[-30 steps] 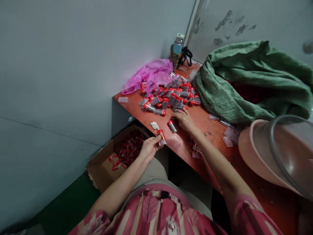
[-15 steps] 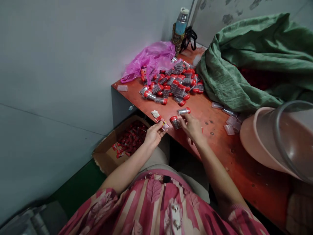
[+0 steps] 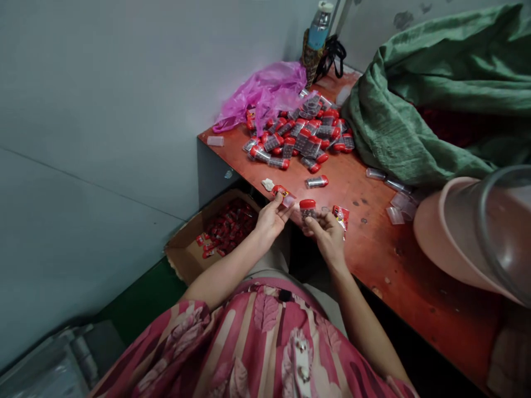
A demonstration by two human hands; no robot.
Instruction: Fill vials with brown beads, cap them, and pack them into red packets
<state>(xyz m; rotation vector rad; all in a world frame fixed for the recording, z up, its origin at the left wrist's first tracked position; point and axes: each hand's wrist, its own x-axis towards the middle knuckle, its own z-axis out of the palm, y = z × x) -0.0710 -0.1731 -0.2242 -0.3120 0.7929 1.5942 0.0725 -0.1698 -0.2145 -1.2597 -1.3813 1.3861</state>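
My right hand [image 3: 328,235] is shut on a clear tube with a red cap [image 3: 307,209], held upright at the fingertips. My left hand [image 3: 271,218] pinches a red printed packet [image 3: 283,195] with a clear end. Close to my right hand, a second red packet [image 3: 340,216] lies at the edge of the red-brown table [image 3: 377,249]. A loose red-capped tube [image 3: 317,182] lies just beyond my hands. Farther back sits a heap of similar tubes [image 3: 298,141]. A small white scrap [image 3: 267,184] lies near my left hand.
Below the table's left side, an open cardboard box [image 3: 185,254] holds red packets. A green cloth sack [image 3: 415,116], a pink basin [image 3: 456,237], several clear tube parts [image 3: 394,199], a magenta plastic bag [image 3: 261,94] and a water bottle [image 3: 319,27] surround the heap.
My right hand has picked up a red-capped tube from the table. My hands have come closer together. A red packet now shows beside my right hand, and the view has tilted.
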